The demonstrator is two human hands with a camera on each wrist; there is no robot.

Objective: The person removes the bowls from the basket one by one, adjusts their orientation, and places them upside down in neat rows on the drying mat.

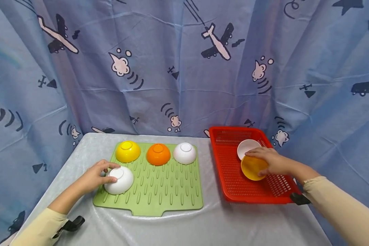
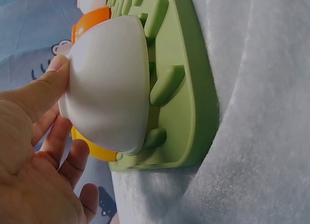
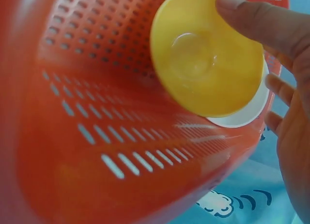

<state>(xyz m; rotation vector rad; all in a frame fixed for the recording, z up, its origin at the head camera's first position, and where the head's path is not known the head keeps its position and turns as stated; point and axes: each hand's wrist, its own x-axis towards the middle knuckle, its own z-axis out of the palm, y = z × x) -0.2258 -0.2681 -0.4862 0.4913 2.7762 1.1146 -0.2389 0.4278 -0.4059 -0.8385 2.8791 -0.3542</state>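
Note:
My left hand (image 1: 95,177) pinches the foot of an upside-down white bowl (image 1: 123,183) between thumb and fingers. Its rim sits on the ridges of a green drying mat (image 1: 164,191), at the front left corner, as the left wrist view also shows. Over at the red basket (image 1: 220,164), my right hand (image 1: 272,161) grips a yellow bowl (image 1: 251,168) by its rim, thumb on the inside. That bowl is tilted with its hollow showing in the right wrist view. Partly hidden behind it, a second white bowl (image 1: 245,148) lies in the basket.
Along the mat's back edge stand three upturned bowls: a yellow one (image 1: 128,153), an orange one (image 1: 158,156) and a white one (image 1: 185,155). A pale cloth covers the table (image 1: 209,222). Behind it hangs a blue curtain (image 1: 160,68) printed with planes.

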